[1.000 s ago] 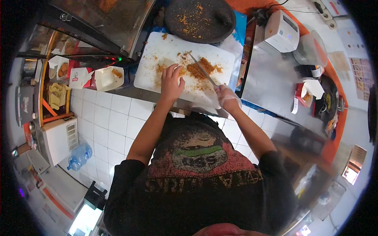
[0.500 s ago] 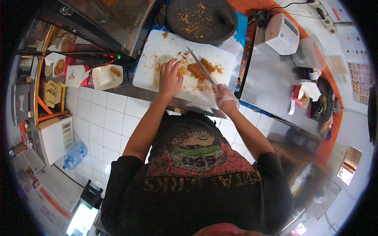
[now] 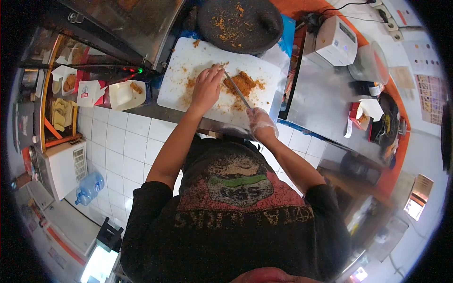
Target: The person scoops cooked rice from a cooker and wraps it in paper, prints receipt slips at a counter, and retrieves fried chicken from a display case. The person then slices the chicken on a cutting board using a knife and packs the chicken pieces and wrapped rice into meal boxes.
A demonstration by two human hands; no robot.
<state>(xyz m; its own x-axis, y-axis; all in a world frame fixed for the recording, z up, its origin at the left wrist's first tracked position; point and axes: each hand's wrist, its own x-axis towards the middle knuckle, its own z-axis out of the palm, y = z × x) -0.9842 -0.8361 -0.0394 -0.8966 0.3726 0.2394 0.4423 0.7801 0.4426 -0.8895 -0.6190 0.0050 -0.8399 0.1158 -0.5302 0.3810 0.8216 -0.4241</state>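
My right hand [image 3: 261, 123], in a clear plastic glove, is closed round the handle of a knife [image 3: 237, 88]. The blade slants up and left across a white cutting board [image 3: 177, 70], along the left side of chopped, brown, crumbed fried food [image 3: 244, 83]. My left hand [image 3: 206, 90] is bare. Its fingers are drawn together at the knife's tip and seem to pinch it; the exact contact is too small to make out. Crumbs are scattered over the board around both hands.
A dark stone mortar [image 3: 240, 23] with orange bits stands behind the board. To the left are an open food box [image 3: 126, 96] with a fried piece and a white-and-red carton [image 3: 89, 93]. A steel counter [image 3: 311, 99] on the right bears a white printer [image 3: 336, 40].
My left hand has moved up and right to the knife's tip, its fingers drawing together. My right hand has shifted left and slightly down, bringing the blade to the left side of the chopped food.
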